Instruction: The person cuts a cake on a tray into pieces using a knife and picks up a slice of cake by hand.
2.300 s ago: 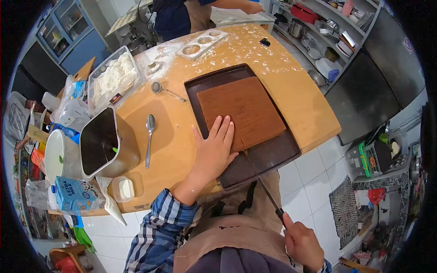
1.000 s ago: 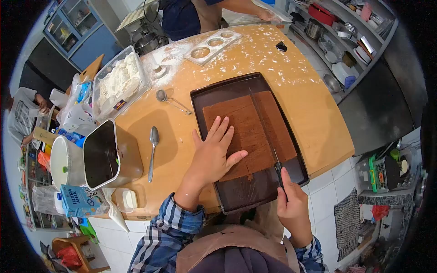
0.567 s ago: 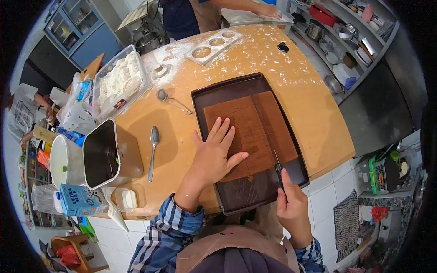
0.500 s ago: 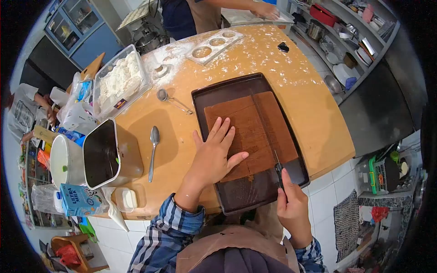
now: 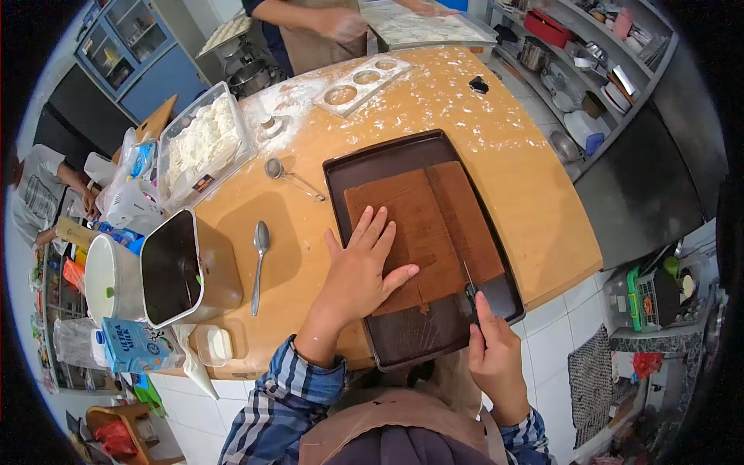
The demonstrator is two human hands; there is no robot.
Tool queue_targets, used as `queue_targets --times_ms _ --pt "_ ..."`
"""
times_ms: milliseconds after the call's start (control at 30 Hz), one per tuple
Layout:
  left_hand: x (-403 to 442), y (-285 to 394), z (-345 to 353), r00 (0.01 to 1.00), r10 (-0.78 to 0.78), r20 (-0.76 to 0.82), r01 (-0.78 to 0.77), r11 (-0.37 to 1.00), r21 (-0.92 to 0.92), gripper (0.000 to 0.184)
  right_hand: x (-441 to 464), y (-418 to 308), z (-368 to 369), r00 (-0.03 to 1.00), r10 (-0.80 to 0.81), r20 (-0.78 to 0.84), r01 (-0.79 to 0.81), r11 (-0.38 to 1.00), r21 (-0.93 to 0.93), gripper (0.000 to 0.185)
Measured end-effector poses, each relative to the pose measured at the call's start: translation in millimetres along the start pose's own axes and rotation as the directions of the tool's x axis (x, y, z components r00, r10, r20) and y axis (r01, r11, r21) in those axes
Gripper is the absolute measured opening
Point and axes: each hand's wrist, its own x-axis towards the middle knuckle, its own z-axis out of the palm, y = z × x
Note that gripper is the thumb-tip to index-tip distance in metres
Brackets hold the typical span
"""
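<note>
A person in a pale top (image 5: 37,182) appears at the far left of my remote view, beyond a white bucket (image 5: 107,260) and a blue milk carton (image 5: 138,349) at the end of a wooden table (image 5: 546,232). Just right of the bucket I pick out a metal bin (image 5: 222,277), a small clear tub (image 5: 214,346) with a pale block inside and, farther up, a plastic box (image 5: 221,172) of white powder. A spoon (image 5: 256,279) lies near the bin; a small strainer (image 5: 273,167) rests beside the box. At center, the left hand (image 5: 355,280) lies flat on a brown sheet cake (image 5: 415,221), its fingers spread and gripping nothing. Across the table, a second person in an apron (image 5: 318,43) stands behind a pale board with round holes (image 5: 364,92). The cake sits in a dark rectangular tray (image 5: 415,337), which shows bare at its near and far ends. Farther right, the right hand (image 5: 496,360) has its fingers wrapped around the black handle of a knife (image 5: 468,273), the thin blade over the cake along a long line; I cannot tell where the tip ends. A woven mat (image 5: 590,380) lies on the tiled floor at right.
</note>
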Motion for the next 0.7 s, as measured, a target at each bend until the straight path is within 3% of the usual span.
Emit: queue_targets --times_ms 700 --pt "-0.4 -0.6 1.7 1.000 0.007 0.006 -0.007 1.000 0.014 0.073 -0.1 -0.2 -0.8 1.000 0.007 0.005 -0.007 1.000 0.004 0.055"
